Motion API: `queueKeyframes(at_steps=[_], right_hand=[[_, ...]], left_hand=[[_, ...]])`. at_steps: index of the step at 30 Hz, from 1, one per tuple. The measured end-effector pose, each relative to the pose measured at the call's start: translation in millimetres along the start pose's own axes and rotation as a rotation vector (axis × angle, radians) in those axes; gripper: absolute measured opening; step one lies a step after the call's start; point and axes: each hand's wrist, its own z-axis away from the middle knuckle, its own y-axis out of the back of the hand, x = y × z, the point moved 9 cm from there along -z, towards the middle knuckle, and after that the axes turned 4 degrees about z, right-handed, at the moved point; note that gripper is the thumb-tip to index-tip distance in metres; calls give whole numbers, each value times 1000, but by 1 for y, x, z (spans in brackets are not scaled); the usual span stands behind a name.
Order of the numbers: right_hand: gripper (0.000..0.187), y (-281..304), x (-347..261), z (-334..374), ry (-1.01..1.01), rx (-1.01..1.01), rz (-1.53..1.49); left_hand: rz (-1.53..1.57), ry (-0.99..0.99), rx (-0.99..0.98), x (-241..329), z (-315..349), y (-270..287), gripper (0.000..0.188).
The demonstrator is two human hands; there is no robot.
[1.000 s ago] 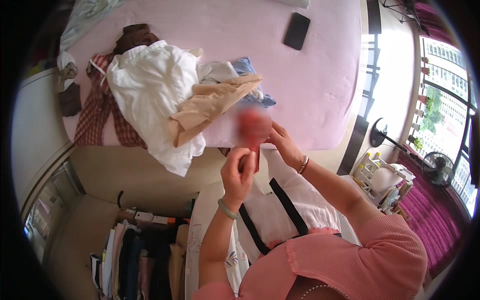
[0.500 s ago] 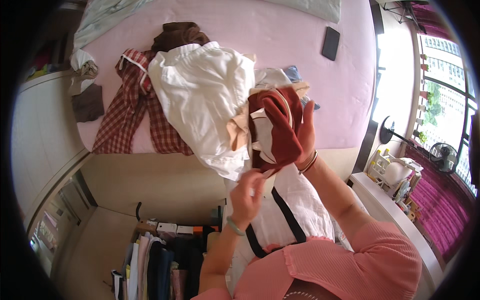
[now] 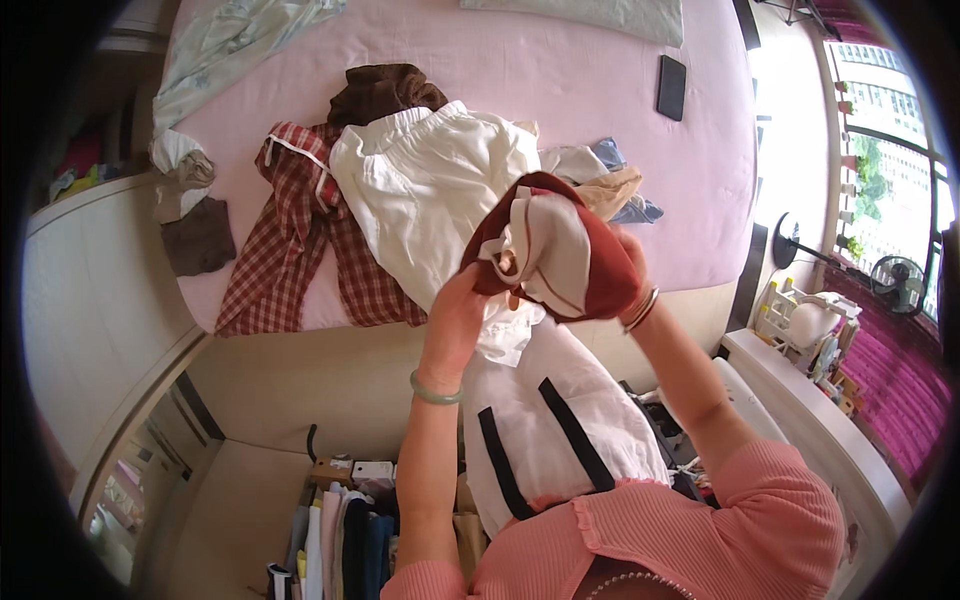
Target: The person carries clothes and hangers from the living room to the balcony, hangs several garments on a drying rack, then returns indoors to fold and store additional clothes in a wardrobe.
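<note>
I hold a dark red garment with a cream lining (image 3: 548,250) up in front of me over the bed's near edge. My left hand (image 3: 458,318), with a green bangle on the wrist, grips its lower left edge. My right hand (image 3: 628,282), wearing a thin bracelet, grips its right side from behind and is mostly hidden by the cloth. A white garment with black stripes (image 3: 545,430) hangs below my arms against my body.
The pink bed (image 3: 560,70) carries a white garment (image 3: 420,190), a red checked shirt (image 3: 290,240), a brown cloth (image 3: 385,90), a beige and blue pile (image 3: 615,190) and a black phone (image 3: 671,87). Folded clothes (image 3: 350,530) fill an open drawer below. A white shelf (image 3: 810,330) stands right.
The view has tilted up and closer to the bed. I have lifted the red garment higher and spread it wider between both hands.
</note>
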Motion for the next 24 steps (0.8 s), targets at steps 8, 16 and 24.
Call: queueKeyframes(at_steps=[8, 16, 24], right_hand=[[39, -68, -80, -12, 663, 414, 1861], [46, -140, -39, -75, 930, 447, 1896], [30, -181, 23, -154, 778, 531, 1669]], left_hand=[[-516, -598, 704, 95, 27, 83, 21], [-551, -397, 744, 126, -4, 119, 41], [315, -65, 430, 123, -12, 218, 36]])
